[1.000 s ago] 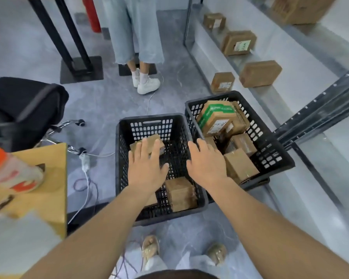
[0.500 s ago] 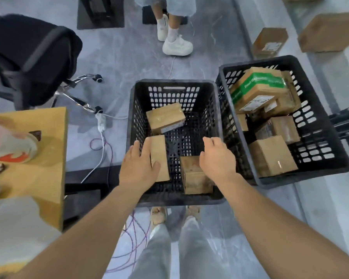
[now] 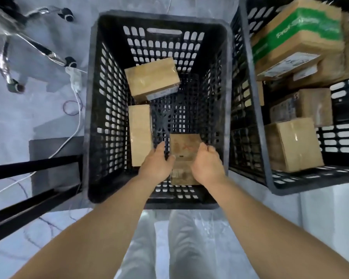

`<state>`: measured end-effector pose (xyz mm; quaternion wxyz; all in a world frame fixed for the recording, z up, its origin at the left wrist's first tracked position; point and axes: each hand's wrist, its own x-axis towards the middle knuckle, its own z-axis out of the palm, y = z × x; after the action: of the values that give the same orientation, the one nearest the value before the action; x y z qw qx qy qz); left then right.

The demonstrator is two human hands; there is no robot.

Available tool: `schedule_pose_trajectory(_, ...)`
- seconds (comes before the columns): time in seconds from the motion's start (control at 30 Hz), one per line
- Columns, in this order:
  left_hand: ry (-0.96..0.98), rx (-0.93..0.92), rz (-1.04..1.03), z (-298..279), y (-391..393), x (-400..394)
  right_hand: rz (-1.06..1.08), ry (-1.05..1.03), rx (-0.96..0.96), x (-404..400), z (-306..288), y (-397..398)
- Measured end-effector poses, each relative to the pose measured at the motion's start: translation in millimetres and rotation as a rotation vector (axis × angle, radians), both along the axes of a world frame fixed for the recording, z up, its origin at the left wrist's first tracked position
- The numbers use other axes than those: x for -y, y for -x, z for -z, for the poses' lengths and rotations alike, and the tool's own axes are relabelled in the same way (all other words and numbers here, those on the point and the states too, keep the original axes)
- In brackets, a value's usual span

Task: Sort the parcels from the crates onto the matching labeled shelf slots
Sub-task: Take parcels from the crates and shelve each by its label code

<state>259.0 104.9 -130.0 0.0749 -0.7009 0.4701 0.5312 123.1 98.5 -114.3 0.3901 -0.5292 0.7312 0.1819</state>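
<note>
Compared to half a second back, both hands are way deeper in the near black crate [image 3: 93, 121] and the camera's looking almost straight down into it. Before, they were hovering up near the front rim with fingers fairly straight; now they've closed in on the small cardboard parcel [image 3: 184, 147] sitting at the front right of the crate floor.

The left hand [image 3: 157, 164] is curled against the parcel's left edge and the right hand [image 3: 209, 165] is curled around its right edge, so the box sits squeezed right between the two. Can't tell if it's lifted off the floor.

Just left of that, a long flat parcel [image 3: 139, 133] lies along the crate's left wall, near the left hand. Further back, a bigger parcel [image 3: 152, 78] sits tilted, label on its lower side.

Over to the right, the second crate [image 3: 248, 109] holds a plain box [image 3: 292, 144] and a green-printed box [image 3: 298, 35] on top at the back.

Office chair base [image 3: 38, 50] at the far left.
</note>
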Motion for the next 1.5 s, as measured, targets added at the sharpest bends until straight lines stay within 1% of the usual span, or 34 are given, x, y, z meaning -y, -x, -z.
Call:
schedule_pose_trajectory(0.17,-0.171,-0.081,-0.174,34.6,11.2,2.8,0.093,-0.114,-0.021,14.8,25.9,-3.7)
schedule_pose_trajectory(0.3,-0.273,-0.161,-0.357,43.8,14.5,0.9,0.183,-0.128,0.003,24.4,33.2,-5.2)
schedule_pose_trajectory(0.37,-0.277,-0.172,-0.39,42.3,10.3,0.9,0.245,-0.159,0.026,26.9,34.3,-2.5)
schedule_pose_trajectory(0.53,-0.326,-0.169,-0.428,37.0,-14.6,6.2,0.503,-0.249,0.113,30.3,36.2,-1.3)
schedule_pose_trajectory(0.6,-0.336,-0.199,-0.403,32.6,-22.0,9.7,0.496,-0.276,0.13,31.5,37.0,-2.7)
schedule_pose_trajectory(0.7,-0.298,-0.255,-0.429,19.8,-29.5,15.2,0.505,-0.271,0.196,31.8,33.0,-5.0)
schedule_pose_trajectory(0.8,-0.244,-0.291,-0.54,5.3,-38.2,19.5,0.592,-0.225,0.294,30.8,24.6,-8.5)
schedule_pose_trajectory(0.9,-0.143,-0.296,-0.583,-9.2,-47.2,28.0,0.679,-0.147,0.433,31.6,14.0,-14.3)
schedule_pose_trajectory(0.97,-0.11,-0.31,-0.571,-21.5,-54.0,35.9,0.733,-0.08,0.516,34.9,-2.1,-19.8)
schedule_pose_trajectory(1.03,-0.097,-0.343,-0.511,-32.6,-61.0,43.4,0.741,-0.068,0.585,39.0,-16.0,-23.9)
schedule_pose_trajectory(1.1,-0.084,-0.359,-0.504,-42.3,-67.3,49.6,0.717,-0.088,0.606,43.9,-24.1,-27.6)
schedule_pose_trajectory(1.2,-0.06,-0.349,-0.587,-47.0,-74.6,54.1,0.723,-0.077,0.564,49.9,-32.2,-34.5)
schedule_pose_trajectory(1.33,0.018,-0.324,-0.714,-55.4,-79.0,54.8,0.722,0.068,0.614,47.9,-38.0,-34.4)
schedule_pose_trajectory(1.43,0.041,-0.309,-0.717,-57.3,-83.9,52.1,0.685,0.074,0.692,43.1,-33.1,-31.4)
schedule_pose_trajectory(1.5,0.01,-0.307,-0.652,-53.8,-86.3,48.1,0.671,0.032,0.714,37.6,-26.2,-32.6)
